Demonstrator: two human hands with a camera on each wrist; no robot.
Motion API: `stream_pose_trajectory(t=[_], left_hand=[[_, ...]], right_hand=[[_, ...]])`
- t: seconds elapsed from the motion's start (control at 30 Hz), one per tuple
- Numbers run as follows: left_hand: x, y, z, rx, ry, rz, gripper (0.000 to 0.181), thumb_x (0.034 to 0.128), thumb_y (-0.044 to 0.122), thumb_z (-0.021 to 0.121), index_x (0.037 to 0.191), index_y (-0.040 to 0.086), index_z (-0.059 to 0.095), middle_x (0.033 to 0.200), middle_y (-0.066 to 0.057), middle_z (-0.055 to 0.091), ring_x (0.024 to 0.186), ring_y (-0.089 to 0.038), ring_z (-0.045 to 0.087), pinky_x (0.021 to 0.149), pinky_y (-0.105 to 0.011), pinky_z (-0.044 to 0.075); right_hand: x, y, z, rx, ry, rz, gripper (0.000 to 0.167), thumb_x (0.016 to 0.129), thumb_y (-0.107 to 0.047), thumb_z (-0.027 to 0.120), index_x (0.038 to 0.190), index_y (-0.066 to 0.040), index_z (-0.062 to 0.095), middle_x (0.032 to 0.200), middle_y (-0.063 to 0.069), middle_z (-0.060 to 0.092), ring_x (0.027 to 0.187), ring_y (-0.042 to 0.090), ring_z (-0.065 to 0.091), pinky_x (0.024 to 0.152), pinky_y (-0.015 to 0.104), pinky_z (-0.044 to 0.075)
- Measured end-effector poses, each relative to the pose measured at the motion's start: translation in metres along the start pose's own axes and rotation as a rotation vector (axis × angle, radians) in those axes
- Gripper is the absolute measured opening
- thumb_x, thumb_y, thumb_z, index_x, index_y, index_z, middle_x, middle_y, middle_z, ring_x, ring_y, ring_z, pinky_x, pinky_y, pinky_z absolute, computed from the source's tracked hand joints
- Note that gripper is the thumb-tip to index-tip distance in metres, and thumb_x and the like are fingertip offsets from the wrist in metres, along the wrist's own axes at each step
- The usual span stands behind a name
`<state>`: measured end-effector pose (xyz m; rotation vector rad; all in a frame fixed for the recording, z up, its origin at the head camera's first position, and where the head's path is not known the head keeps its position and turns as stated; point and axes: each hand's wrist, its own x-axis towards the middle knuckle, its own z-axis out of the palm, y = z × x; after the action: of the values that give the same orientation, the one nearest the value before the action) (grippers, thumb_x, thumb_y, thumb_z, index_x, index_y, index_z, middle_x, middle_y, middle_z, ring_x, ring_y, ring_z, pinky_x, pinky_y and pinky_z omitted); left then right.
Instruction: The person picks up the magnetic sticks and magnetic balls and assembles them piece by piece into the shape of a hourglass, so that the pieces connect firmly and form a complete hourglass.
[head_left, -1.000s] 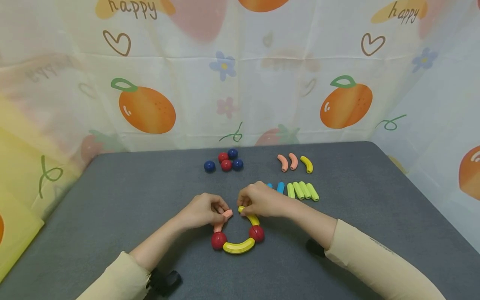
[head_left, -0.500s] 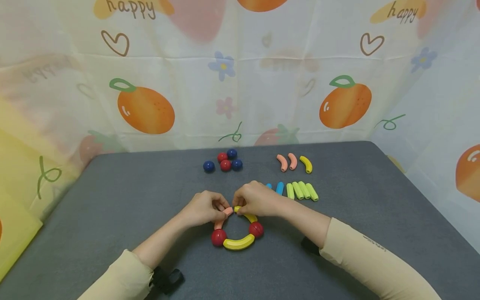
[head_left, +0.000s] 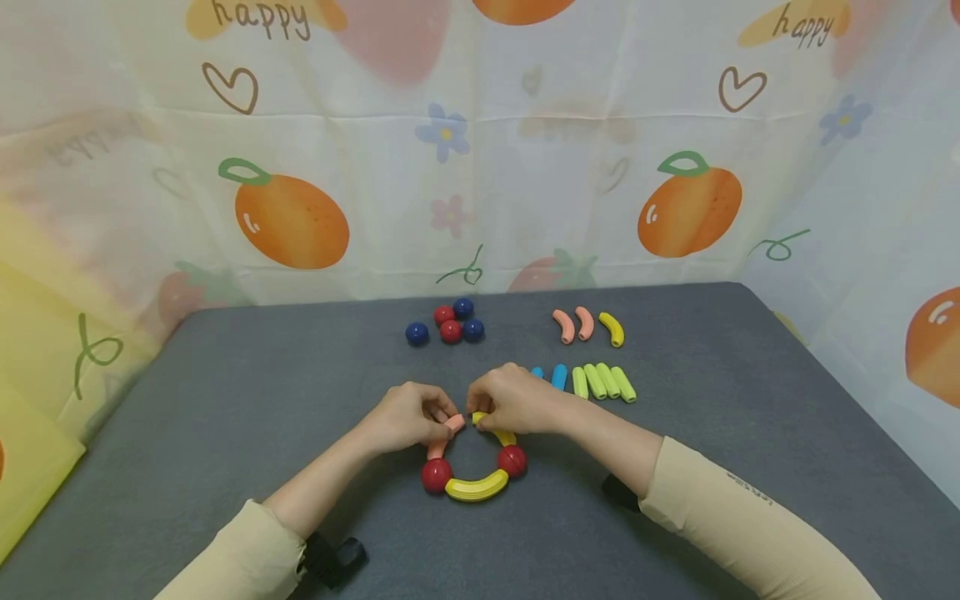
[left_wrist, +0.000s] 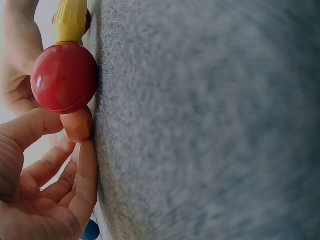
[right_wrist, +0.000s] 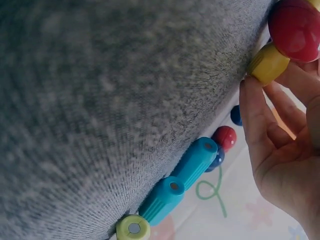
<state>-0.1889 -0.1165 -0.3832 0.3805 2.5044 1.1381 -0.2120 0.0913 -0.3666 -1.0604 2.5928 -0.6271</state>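
Observation:
In the head view, a partial ring lies on the table: two red balls point(head_left: 437, 476) joined by a yellow curved rod point(head_left: 477, 487) at the front. A pink curved rod point(head_left: 437, 448) rises from the left ball; my left hand point(head_left: 408, 417) pinches it near its far end. From the right ball runs a second yellow curved rod point(head_left: 506, 437), pinched by my right hand point(head_left: 517, 400). A small gap separates the far ends of these two rods. Both wrist views show thumb and fingers around the pink rod point(left_wrist: 77, 125) and the yellow rod point(right_wrist: 268, 64), each touching its red ball.
Behind the hands sit several loose red and blue balls point(head_left: 451, 332). Two pink curved rods point(head_left: 584, 323) and a yellow one point(head_left: 612, 329) lie at the back right. Blue straight rods point(head_left: 559, 377) and several light green ones point(head_left: 596, 381) lie beyond my right forearm.
Over the second, my right hand has shifted left with its yellow rod, narrowing the gap to the pink rod. In the last half second that gap has widened slightly. The ring has moved slightly away.

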Motion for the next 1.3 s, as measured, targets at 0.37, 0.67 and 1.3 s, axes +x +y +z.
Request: stream_pose_trajectory(t=[0.37, 0.67, 1.3], left_hand=[[-0.006, -0.001, -0.003, 0.001, -0.002, -0.027, 0.018, 0.0790, 0.011, 0.074, 0.097, 0.012, 0.075, 0.080, 0.000, 0.069, 0.069, -0.009, 0.060, 0.064, -0.023, 0.049], [-0.006, -0.005, -0.004, -0.031, -0.002, -0.021, 0.020, 0.0785, 0.012, 0.074, 0.098, 0.013, 0.075, 0.081, 0.000, 0.069, 0.071, -0.009, 0.061, 0.065, -0.024, 0.050], [-0.007, -0.006, -0.004, -0.154, -0.039, -0.064, 0.021, 0.0823, 0.010, 0.074, 0.103, 0.007, 0.073, 0.082, -0.003, 0.067, 0.068, -0.009, 0.065, 0.067, -0.025, 0.058]], right_hand=[[-0.001, 0.005, -0.003, -0.011, -0.015, 0.041, 0.011, 0.085, -0.012, 0.074, 0.096, -0.013, 0.072, 0.079, -0.003, 0.066, 0.070, 0.006, 0.057, 0.064, 0.021, 0.049], [0.001, 0.005, -0.012, 0.014, -0.060, 0.084, 0.014, 0.085, -0.018, 0.076, 0.096, -0.014, 0.070, 0.083, -0.003, 0.068, 0.073, 0.006, 0.058, 0.065, 0.020, 0.049], [0.062, 0.040, -0.043, 0.115, 0.215, 0.249, 0.043, 0.096, -0.018, 0.064, 0.136, -0.005, 0.056, 0.140, 0.013, 0.058, 0.128, 0.031, 0.056, 0.104, 0.044, 0.050]])
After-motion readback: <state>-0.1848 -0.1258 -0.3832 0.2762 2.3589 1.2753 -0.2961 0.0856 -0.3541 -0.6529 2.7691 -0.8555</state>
